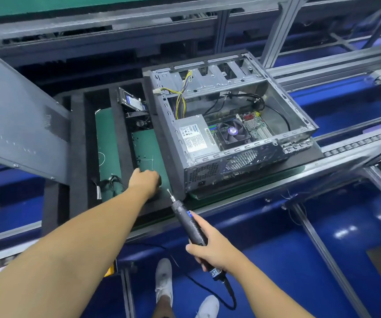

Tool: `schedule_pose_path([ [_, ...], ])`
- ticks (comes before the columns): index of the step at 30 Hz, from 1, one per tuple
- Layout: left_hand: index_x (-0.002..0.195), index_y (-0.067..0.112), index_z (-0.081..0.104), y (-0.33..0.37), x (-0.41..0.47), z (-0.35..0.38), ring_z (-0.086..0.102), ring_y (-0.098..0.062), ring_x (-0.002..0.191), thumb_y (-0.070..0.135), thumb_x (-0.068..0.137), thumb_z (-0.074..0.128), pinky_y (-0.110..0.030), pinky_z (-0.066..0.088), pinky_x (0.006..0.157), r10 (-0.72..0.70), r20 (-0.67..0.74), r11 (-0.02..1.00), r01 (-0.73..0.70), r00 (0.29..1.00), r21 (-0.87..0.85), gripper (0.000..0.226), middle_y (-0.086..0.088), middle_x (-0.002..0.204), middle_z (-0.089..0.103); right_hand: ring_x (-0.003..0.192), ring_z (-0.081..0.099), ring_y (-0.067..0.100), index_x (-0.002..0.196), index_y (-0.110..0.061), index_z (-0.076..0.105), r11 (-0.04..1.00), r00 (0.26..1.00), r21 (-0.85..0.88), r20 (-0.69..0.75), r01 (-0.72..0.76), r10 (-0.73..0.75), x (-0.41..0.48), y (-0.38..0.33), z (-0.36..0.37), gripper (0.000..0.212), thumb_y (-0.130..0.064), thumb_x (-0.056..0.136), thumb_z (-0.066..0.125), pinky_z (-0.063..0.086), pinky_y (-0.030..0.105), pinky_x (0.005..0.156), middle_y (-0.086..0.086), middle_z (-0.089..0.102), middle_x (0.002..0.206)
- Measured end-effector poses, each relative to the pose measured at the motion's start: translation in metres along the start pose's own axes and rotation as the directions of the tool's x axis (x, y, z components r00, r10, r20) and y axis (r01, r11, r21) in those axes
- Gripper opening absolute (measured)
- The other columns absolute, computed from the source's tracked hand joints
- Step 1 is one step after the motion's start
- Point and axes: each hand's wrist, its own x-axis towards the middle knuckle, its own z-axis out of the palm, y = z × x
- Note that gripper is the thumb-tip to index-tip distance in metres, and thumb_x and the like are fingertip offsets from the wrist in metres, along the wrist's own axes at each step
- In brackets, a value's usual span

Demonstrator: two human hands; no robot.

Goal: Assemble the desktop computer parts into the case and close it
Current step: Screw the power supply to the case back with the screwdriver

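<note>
Currently: left arm stretched forward, left hand [144, 181] knuckles-up, fingers curled down into the near compartment of the foam tray [79, 138], over the green mat [148, 145] just beside the computer case [208, 173]. Fingertips are hidden behind the hand; cannot tell whether they pinch anything. Right hand [210, 246] is wrapped round the electric screwdriver [188, 222], one finger extended along the barrel, bit tilted up and away, tip near the case's near corner. Case lies open side up on the tray, power supply [194, 136] and CPU fan [232, 131] inside. Hard drive [131, 101] sits in a far tray slot. Grey side panel [19, 115] leans at left.
</note>
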Motion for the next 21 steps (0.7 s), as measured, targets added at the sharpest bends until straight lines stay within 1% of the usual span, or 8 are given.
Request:
schedule_pose_path([
  [4, 0.101, 0.019, 0.066, 0.009, 0.019, 0.013, 0.066, -0.027, 0.099, -0.002, 0.084, 0.051, -0.032, 0.034, 0.083, 0.025, 0.026, 0.999, -0.026, 0.999, 0.022, 0.031, -0.003, 0.105, 0.071, 0.053, 0.055, 0.016, 0.144, -0.069, 0.028, 1.000, 1.000, 0.021, -0.006, -0.011, 0.011, 0.014, -0.005, -0.001, 0.084, -0.028, 0.082, 0.068, 0.053, 0.032, 0.055, -0.009, 0.064, 0.069],
  [12, 0.099, 0.012, 0.066, 0.010, 0.039, 0.028, 0.066, -0.035, 0.097, -0.009, 0.083, 0.048, -0.037, 0.052, 0.087, 0.008, 0.042, 0.996, -0.004, 0.999, -0.086, 0.032, -0.010, 0.105, 0.070, 0.053, 0.055, 0.014, 0.145, -0.069, 0.027, 0.998, 1.000, 0.057, -0.014, -0.018, 0.019, 0.035, -0.013, 0.001, 0.084, -0.028, 0.084, 0.069, 0.051, 0.031, 0.053, -0.010, 0.063, 0.069],
  [14, 0.103, 0.009, 0.065, 0.007, 0.041, 0.025, 0.066, -0.039, 0.100, -0.009, 0.086, 0.047, -0.040, 0.053, 0.086, -0.002, 0.086, 0.988, 0.015, 0.996, -0.155, 0.031, -0.014, 0.109, 0.067, 0.053, 0.055, 0.014, 0.143, -0.070, 0.028, 0.998, 1.000, 0.063, -0.015, -0.014, 0.015, 0.039, -0.016, 0.001, 0.084, -0.025, 0.085, 0.069, 0.051, 0.032, 0.053, -0.009, 0.063, 0.069],
  [16, 0.108, 0.003, 0.065, 0.005, 0.043, 0.017, 0.064, -0.040, 0.103, -0.003, 0.091, 0.048, -0.042, 0.052, 0.087, -0.056, 0.129, 0.941, 0.096, 0.990, -0.324, 0.024, -0.019, 0.112, 0.065, 0.054, 0.055, 0.016, 0.145, -0.068, 0.028, 0.997, 1.000, 0.073, -0.017, -0.009, 0.010, 0.043, -0.018, 0.001, 0.084, -0.024, 0.086, 0.069, 0.051, 0.032, 0.053, -0.009, 0.063, 0.070],
  [18, 0.104, -0.001, 0.066, 0.001, 0.044, 0.004, 0.065, -0.036, 0.096, 0.012, 0.094, 0.056, -0.040, 0.053, 0.086, -0.168, 0.174, 0.774, 0.239, 0.970, -0.586, 0.019, -0.019, 0.102, 0.067, 0.056, 0.055, 0.018, 0.143, -0.070, 0.029, 0.996, 1.000, 0.086, -0.022, 0.000, 0.002, 0.046, -0.020, 0.002, 0.084, -0.024, 0.085, 0.070, 0.052, 0.033, 0.054, -0.008, 0.063, 0.071],
  [19, 0.097, -0.001, 0.067, -0.002, 0.045, -0.002, 0.064, -0.032, 0.086, 0.017, 0.093, 0.058, -0.038, 0.053, 0.081, -0.230, 0.217, 0.617, 0.315, 0.949, -0.722, 0.020, -0.016, 0.089, 0.068, 0.055, 0.055, 0.019, 0.139, -0.074, 0.029, 0.996, 1.000, 0.086, -0.025, 0.005, -0.003, 0.047, -0.022, 0.002, 0.083, -0.025, 0.084, 0.069, 0.052, 0.033, 0.054, -0.007, 0.063, 0.070],
  [20, 0.089, 0.001, 0.066, -0.004, 0.044, -0.008, 0.061, -0.028, 0.075, 0.018, 0.093, 0.057, -0.035, 0.053, 0.073, -0.276, 0.301, 0.345, 0.386, 0.913, -0.855, 0.020, -0.011, 0.075, 0.066, 0.055, 0.055, 0.019, 0.135, -0.077, 0.029, 0.997, 1.000, 0.083, -0.029, 0.008, -0.006, 0.048, -0.023, 0.002, 0.083, -0.026, 0.084, 0.069, 0.052, 0.033, 0.054, -0.006, 0.063, 0.069],
  [21, 0.084, 0.005, 0.062, -0.005, 0.040, -0.015, 0.059, -0.025, 0.068, 0.018, 0.094, 0.055, -0.033, 0.051, 0.066, -0.258, 0.417, -0.020, 0.427, 0.871, -0.904, 0.018, -0.006, 0.067, 0.064, 0.055, 0.055, 0.020, 0.133, -0.078, 0.029, 0.997, 0.999, 0.082, -0.033, 0.010, -0.007, 0.049, -0.025, 0.003, 0.082, -0.026, 0.084, 0.070, 0.052, 0.033, 0.054, -0.005, 0.063, 0.068],
])
